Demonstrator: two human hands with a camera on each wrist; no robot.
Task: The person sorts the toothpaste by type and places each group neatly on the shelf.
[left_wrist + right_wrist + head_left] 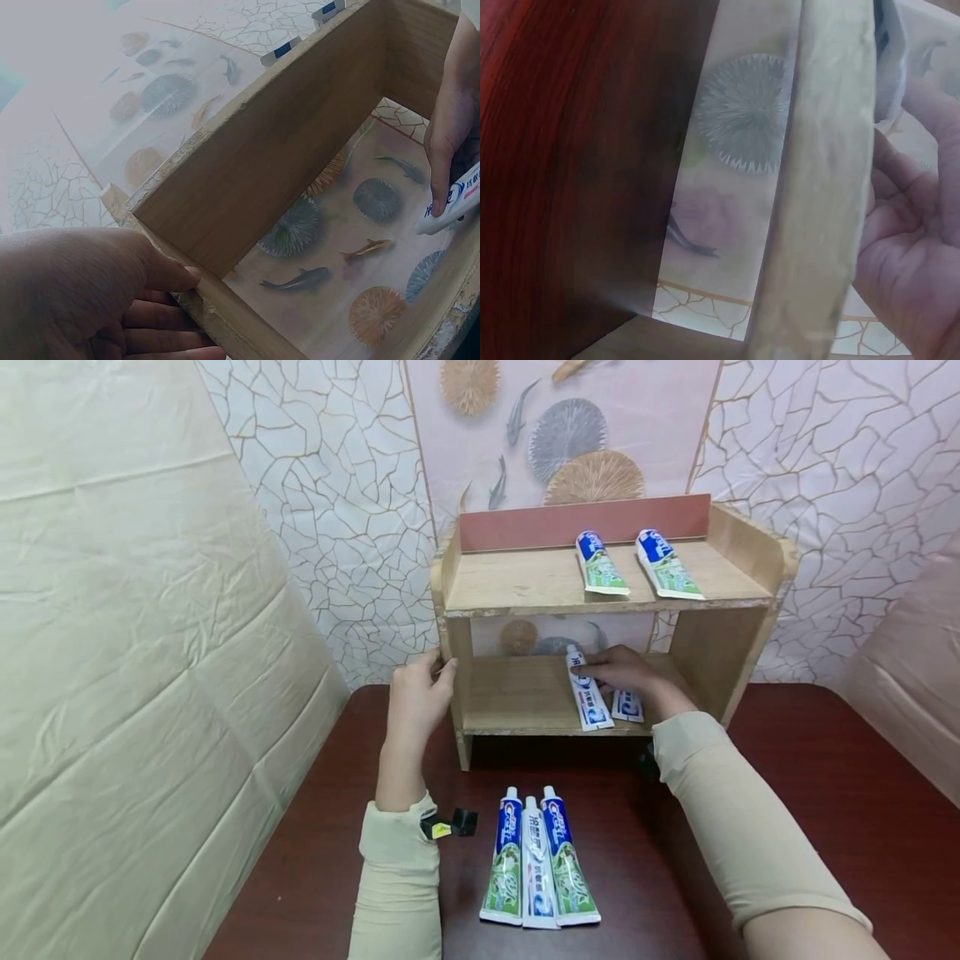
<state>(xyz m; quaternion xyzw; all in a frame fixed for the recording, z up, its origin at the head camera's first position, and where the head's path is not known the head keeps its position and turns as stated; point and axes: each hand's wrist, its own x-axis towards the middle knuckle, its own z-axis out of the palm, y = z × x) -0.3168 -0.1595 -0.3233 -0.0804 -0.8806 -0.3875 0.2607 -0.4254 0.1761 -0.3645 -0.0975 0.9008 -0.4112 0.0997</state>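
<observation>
My right hand (626, 670) reaches into the lower compartment of a small wooden shelf (517, 693) and grips a white toothpaste tube (587, 697) near its cap end. Another white tube (627, 706) lies on the lower board just to the right, partly hidden beneath that hand. With thumb and fingers, my left hand (422, 693) pinches the front edge of the shelf's left side panel; the left wrist view shows the thumb on that panel (225, 322). In the right wrist view, the right hand (915, 217) appears behind the lower board's edge (817, 180).
Two blue-and-green toothpaste tubes (600, 564) lie on the upper board. In front of the shelf, on the dark red table (315, 860), two blue-and-green tubes (504, 868) flank a white tube (537, 877). Patterned cloth (322, 510) hangs behind.
</observation>
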